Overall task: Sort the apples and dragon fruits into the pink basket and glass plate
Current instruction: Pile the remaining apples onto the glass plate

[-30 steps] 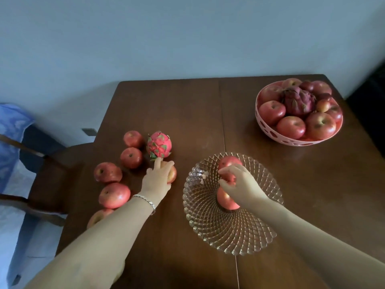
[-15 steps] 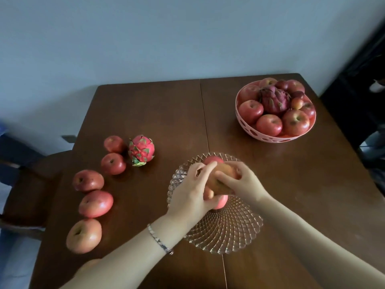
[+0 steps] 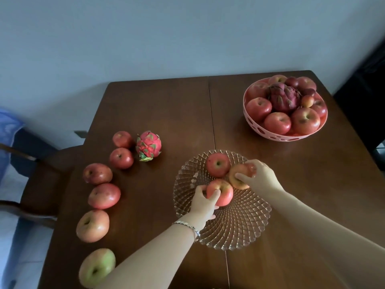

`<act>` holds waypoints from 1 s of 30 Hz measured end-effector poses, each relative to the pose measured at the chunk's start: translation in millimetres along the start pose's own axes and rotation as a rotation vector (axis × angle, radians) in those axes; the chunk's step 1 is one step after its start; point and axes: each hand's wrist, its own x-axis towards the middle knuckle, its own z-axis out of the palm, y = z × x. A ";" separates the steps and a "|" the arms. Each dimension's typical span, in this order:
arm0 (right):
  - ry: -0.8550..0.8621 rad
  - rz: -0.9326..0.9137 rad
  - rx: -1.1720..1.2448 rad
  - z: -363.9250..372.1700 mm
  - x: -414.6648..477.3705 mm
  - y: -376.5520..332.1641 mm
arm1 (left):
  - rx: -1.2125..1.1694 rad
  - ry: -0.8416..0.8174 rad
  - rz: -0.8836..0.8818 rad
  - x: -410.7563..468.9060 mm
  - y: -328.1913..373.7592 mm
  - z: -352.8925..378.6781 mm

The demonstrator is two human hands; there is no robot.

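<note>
While both of your hands are busy over the glass plate (image 3: pixel 239 230), settle each fruit before you let go. Your left hand (image 3: pixel 203 203) is curled around the near apple (image 3: pixel 221 191), fingers wrapped over its left side, and your right hand (image 3: pixel 259 176) grips the paler apple (image 3: pixel 236 178) at the plate's right, thumb and fingers closed across its top. A third apple (image 3: pixel 217 164) sits free at the far side of the plate, touching or almost touching the other two. Since the plate's ribbed surface slopes toward the centre, I judge that round fruit will roll inward; seat each apple stem-up against its neighbours, then loosen your fingers slowly and lift straight away rather than dragging sideways. Release one hand at a time so a nudge from one does not unsettle the other. On the left of the bench (image 3: pixel 166 105) six more apples wait in a curved row, from the far red one (image 3: pixel 122 139) to the greenish one (image 3: pixel 96 266) nearest you, with a dragon fruit (image 3: pixel 148 145) just beside the far pair. The pink basket (image 3: pixel 270 132) at the far right is already heaped with apples around a darker dragon fruit (image 3: pixel 284 98).
</note>
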 end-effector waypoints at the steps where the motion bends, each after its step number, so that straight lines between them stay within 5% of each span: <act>1: 0.025 -0.016 -0.014 3.7 -2.6 0.9 | -0.016 -0.002 -0.009 0.1 0.1 0.0; 11: 0.060 0.031 -0.119 8.8 2.8 -2.0 | -0.040 -0.015 -0.024 1.2 0.4 -1.7; 16: 0.095 0.036 -0.181 12.4 1.8 -1.4 | 0.178 0.050 0.122 12.1 0.8 2.4; 24: 0.030 -0.038 -0.210 6.7 -7.5 -10.2 | 0.339 0.003 0.105 12.4 8.2 -0.9; 30: -0.046 -0.292 -0.203 9.3 -29.2 -55.3 | 1.001 0.137 0.385 -32.0 30.5 -58.9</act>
